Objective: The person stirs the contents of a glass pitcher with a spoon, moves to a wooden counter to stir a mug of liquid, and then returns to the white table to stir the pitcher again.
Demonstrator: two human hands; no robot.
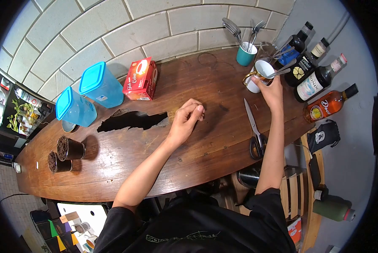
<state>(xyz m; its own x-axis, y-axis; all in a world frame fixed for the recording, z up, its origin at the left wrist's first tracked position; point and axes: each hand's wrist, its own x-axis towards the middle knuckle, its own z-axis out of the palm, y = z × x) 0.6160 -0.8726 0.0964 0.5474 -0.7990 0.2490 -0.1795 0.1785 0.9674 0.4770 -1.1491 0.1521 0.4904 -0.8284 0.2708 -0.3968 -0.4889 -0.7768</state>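
Note:
At the right of the wooden counter, my right hand (268, 89) has its thumb and fingers round a white mug (263, 67) with a gold handle; a spoon sticks out of its top. My left hand (186, 119) is closed over the middle of the counter, right of a dark jagged hole (132, 121); whatever it holds, if anything, is hidden. Just behind the mug are a teal cup (246, 55) with spoons and forks and a clear glass (266, 52) with cutlery. Black-handled scissors (256, 135) lie below my right hand.
Several bottles (312, 85) line the right wall. A red tea box (141, 80) stands by the tiled wall, beside two blue lidded containers (102, 86). Two dark-filled glasses (72, 149) stand at the left. A black pouch (325, 135) lies beyond the counter's right end.

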